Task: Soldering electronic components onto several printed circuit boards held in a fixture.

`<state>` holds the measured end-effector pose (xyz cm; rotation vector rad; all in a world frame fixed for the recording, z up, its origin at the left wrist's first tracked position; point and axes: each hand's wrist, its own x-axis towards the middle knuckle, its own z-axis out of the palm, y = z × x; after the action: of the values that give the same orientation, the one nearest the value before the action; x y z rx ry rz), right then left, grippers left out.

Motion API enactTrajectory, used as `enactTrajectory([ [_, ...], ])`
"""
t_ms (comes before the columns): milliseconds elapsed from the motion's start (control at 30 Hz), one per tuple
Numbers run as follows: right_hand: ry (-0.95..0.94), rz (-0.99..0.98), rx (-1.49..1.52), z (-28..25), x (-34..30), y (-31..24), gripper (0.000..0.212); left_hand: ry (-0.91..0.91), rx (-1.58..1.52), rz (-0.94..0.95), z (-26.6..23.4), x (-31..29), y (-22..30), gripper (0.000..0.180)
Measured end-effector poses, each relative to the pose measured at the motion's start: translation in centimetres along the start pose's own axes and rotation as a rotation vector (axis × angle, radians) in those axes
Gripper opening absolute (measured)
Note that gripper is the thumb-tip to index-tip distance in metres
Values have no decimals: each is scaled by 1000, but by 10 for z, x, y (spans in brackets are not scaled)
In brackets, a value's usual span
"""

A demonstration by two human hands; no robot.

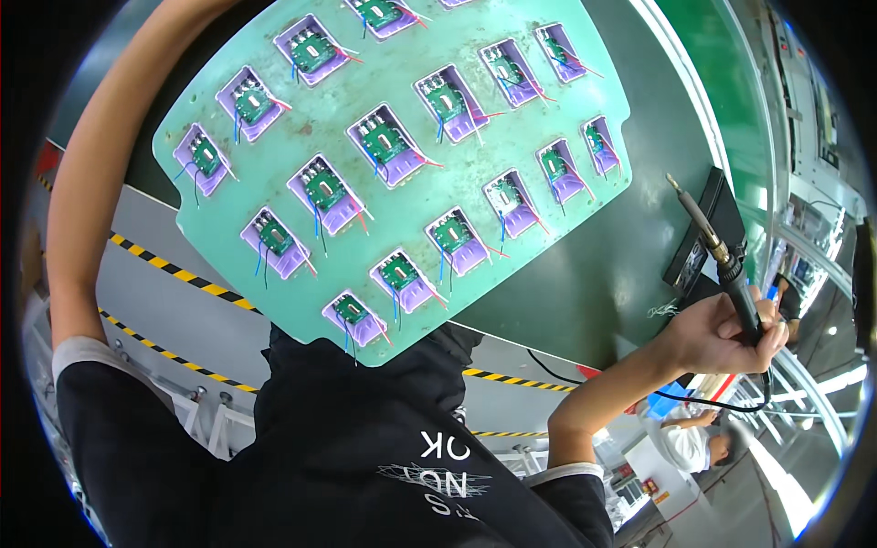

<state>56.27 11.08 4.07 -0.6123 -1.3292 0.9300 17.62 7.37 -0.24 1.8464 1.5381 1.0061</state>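
My right hand (726, 336) grips the dark handle of a soldering iron (728, 262), its fingers closed round it. The iron's metal tip points up and to the left, in the air to the right of the tray and apart from it. A green tray (320, 119) lies tilted in front of me. It carries several purple housings (450, 102), each with a green circuit board (384, 142) and loose red, blue and black wires. My left forearm (91, 173) reaches up along the tray's left side, and the hand itself is beyond the top edge of the view.
Under the tray is a dark green work table (566, 274). A black holder (699, 228) stands near its right edge, with a small tangle of fine wire (662, 311) in front. The iron's black cord (722, 405) loops below my right hand. Another person (687, 446) is farther off at lower right.
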Motion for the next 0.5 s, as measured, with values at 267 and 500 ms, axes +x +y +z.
enactTrajectory([
  [267, 21, -7, 22, -4, 5, 9, 25, 23, 28, -12, 0, 1, 3, 52],
  [500, 0, -48, -83, -11, -3, 5, 27, 19, 3, -94, 18, 6, 10, 53],
])
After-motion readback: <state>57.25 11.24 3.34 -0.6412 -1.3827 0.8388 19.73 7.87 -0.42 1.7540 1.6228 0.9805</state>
